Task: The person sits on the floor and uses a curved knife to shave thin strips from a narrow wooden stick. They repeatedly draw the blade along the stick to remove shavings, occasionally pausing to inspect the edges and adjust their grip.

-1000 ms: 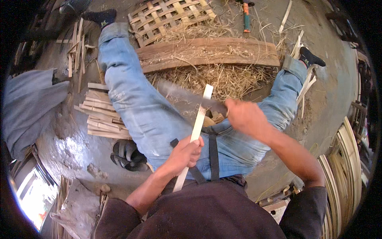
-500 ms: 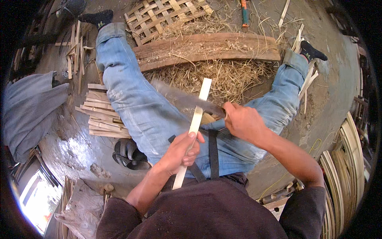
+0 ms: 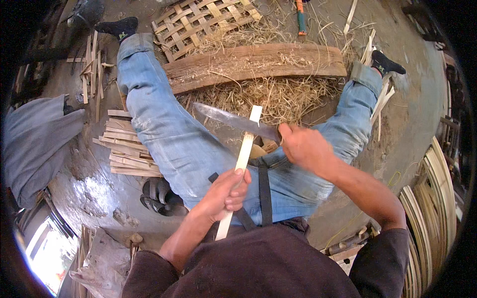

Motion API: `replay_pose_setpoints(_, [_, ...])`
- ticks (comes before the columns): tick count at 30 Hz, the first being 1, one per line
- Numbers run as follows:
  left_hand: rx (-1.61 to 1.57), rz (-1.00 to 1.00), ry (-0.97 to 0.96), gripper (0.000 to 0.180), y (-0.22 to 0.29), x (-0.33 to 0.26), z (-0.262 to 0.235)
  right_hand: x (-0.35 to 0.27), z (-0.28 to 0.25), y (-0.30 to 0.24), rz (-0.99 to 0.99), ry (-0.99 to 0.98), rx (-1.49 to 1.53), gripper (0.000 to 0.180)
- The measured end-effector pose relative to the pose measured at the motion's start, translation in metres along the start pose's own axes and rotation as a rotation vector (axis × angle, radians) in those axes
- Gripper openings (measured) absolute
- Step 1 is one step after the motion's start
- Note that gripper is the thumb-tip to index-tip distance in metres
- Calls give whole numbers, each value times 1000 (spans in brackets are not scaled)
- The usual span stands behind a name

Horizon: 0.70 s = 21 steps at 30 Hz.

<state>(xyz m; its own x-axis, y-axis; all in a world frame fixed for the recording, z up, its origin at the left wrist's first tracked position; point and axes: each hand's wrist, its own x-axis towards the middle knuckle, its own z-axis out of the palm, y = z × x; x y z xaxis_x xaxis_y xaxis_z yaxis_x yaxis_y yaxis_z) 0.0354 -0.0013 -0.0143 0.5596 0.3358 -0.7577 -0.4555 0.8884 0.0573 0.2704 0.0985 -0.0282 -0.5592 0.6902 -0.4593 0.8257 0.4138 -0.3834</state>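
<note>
My left hand (image 3: 229,194) is wrapped round a pale, flat bamboo strip (image 3: 244,154), which slants up and away from my lap. In my right hand (image 3: 307,149) is a knife (image 3: 229,118) with a long, broad blade pointing left. The blade lies across the upper part of the strip and touches it; a small curl shows at the strip's edge there. My right fingers hide the knife's handle. Under the strip, between my thighs, part of a light wooden block (image 3: 257,151) shows.
Beyond my lap lie a heap of shavings (image 3: 278,97), a curved wooden plank (image 3: 253,64) and a woven bamboo lattice (image 3: 203,22). A tool with an orange and green handle (image 3: 300,19) is farther off. Stacked strips (image 3: 126,146) and sandals (image 3: 161,193) are left; long strips (image 3: 427,213) stand right.
The knife blade, blurred before, is now sharp and lies slightly nearer the strip's far end. The strip has shifted slightly toward me, still in my left hand.
</note>
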Motion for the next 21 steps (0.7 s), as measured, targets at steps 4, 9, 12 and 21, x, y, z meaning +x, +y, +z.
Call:
replay_pose_setpoints(4, [39, 17, -15, 29, 0, -2, 2, -5, 1, -2, -97, 21, -38, 15])
replay_pose_setpoints(9, [65, 31, 3, 31, 3, -4, 3, 2, -5, 15, -11, 51, 63, 18])
replay_pose_setpoints(12, [102, 50, 22, 31, 3, -7, 6, 6, 4, 19, 1, 78, 48, 19])
replay_pose_setpoints(21, [233, 95, 99, 34, 4, -1, 11, 4, 19, 11, -107, 146, 9, 30])
